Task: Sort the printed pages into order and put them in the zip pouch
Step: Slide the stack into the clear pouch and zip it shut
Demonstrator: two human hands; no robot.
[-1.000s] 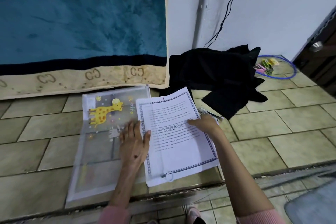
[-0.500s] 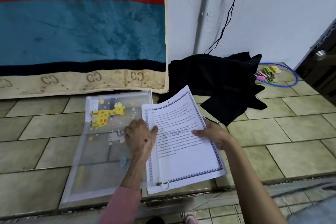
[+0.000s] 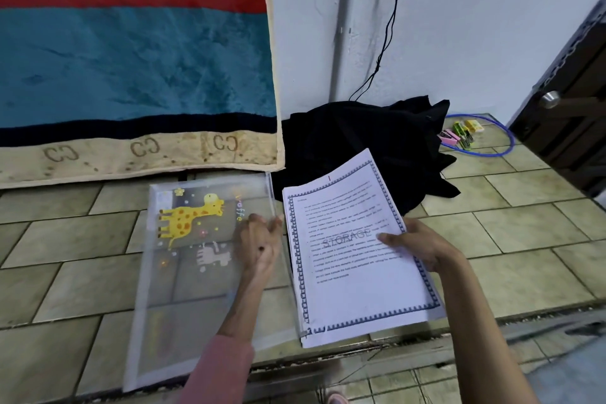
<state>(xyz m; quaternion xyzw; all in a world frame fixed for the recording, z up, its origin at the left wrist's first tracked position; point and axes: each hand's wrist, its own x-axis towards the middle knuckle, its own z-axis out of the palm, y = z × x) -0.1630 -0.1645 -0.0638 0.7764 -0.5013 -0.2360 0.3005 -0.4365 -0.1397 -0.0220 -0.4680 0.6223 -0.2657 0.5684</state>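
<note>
Floor-side, right hand (image 3: 421, 248) grips pages (image 3: 354, 249) beside pouch (image 3: 193, 259).

A translucent zip pouch (image 3: 196, 272) with a yellow giraffe print lies flat on the tiled floor. Just right of it sits a stack of printed pages (image 3: 354, 259) — white, blue-bordered, "STORAGE" watermark — its far end tilted up.

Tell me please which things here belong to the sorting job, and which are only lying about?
Belong to the job:
- printed pages, gripped by the right hand
- zip pouch with giraffe print, its edge held by the left hand

Only lying about:
- black cloth
- blue hoop
- small colourful clips
- striped blanket
</note>
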